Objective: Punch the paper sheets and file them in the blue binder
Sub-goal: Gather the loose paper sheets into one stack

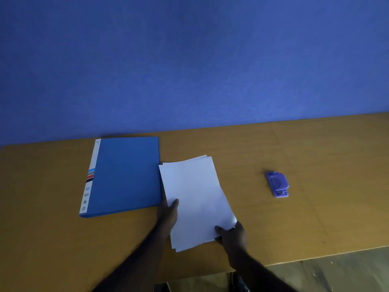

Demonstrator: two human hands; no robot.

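Observation:
A small stack of white paper sheets (194, 199) lies on the wooden table, slightly fanned. My left hand (168, 213) grips the stack's left edge, thumb on top. My right hand (232, 233) pinches its near right corner, which curls up a little. The blue binder (124, 175) lies closed and flat just left of the sheets, its white striped spine on the left side. A small purple hole punch (277, 184) rests on the table well to the right of the sheets, apart from both hands.
The wooden table (315, 218) runs up to a blue wall (189, 60) behind. Its near edge slants across the lower right, with floor (336, 275) beyond it.

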